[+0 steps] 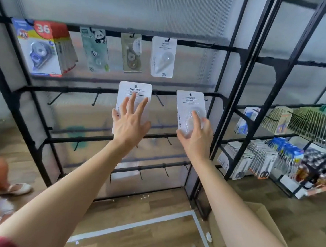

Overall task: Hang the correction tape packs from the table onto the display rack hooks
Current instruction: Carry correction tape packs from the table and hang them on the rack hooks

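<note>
Left hand (129, 122), fingers spread, presses a flat white pack (134, 89). Right hand (196, 138) pinches a second pack (189, 101) by its clear blister (187, 121).

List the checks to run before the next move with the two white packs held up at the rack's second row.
1. Right hand grip on the right pack: thumb on the blister, pack pinched. ok.
2. Left hand hold on the left pack: fingers spread flat on its front, none curled round it. Cannot tell if it is secure.
3. Left pack's hang hole on a hook: nothing shows behind the card. Cannot tell.
4. Right pack's hang hole on a hook: no hook shows through the hole. Not ok.
5. Free second-row hooks: several bare ones to the left. ok.
</note>
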Tool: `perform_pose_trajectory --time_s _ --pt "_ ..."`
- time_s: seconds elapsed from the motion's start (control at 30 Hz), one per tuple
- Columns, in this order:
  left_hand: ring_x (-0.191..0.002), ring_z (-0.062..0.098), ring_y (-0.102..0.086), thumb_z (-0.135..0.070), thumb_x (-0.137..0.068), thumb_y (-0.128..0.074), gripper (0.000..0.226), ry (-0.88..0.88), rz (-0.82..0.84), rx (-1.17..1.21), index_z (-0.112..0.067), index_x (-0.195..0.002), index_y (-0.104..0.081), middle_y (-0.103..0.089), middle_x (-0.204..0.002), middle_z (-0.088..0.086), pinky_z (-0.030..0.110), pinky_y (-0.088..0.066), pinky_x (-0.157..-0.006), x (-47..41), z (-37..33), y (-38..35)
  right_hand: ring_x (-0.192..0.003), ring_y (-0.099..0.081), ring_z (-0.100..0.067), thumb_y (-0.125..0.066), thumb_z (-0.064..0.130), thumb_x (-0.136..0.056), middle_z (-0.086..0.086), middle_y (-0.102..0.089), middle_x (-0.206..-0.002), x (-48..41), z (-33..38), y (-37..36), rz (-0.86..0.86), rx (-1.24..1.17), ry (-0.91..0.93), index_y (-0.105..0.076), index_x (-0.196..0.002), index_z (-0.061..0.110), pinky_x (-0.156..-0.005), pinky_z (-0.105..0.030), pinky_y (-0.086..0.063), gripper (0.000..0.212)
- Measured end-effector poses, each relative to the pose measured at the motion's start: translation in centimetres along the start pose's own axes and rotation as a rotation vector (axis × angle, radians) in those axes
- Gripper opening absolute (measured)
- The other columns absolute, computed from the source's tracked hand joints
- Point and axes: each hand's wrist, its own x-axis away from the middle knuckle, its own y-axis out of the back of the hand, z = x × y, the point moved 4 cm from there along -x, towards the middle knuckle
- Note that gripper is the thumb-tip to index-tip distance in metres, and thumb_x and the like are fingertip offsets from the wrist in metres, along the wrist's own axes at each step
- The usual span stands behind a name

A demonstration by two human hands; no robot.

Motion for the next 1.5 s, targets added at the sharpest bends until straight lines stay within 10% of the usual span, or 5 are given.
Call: perform_pose_trajectory --time_s 0.53,1.5 --pt "-0.147 0.026 0.008 -0.043 -0.096 -0.046 0.073 0.003 -0.103 -0.142 -0.032 -0.153 -0.002 0.013 -0.160 0.002 0.057 -0.005 -0.115 -20.0 -8.7 -5.2 -0.121 -0.038 -0.035 -0.075 0.036 -0.079 -0.017 -0.038 -0.135 -18.8 -10.2 -6.4 0.028 -0.123 0.113 -0.040 -0.144 0.019 -0.093 -0.045 -0.043 0.075" --pt "-0.146 0.032 0.013 -0.040 -0.096 -0.047 0.073 0.019 -0.078 -0.196 -0.031 -0.152 0.000 0.020 -0.159 0.003 0.065 -0.012 -0.112 -30.6 -7.5 -8.2 -0.121 -0.035 -0.036 -0.077 0.031 -0.075 -0.018 -0.039 -0.133 -24.4 -9.2 -11.5 -0.014 -0.187 0.109 -0.042 -0.142 0.017 -0.092 -0.051 -0.047 0.077"
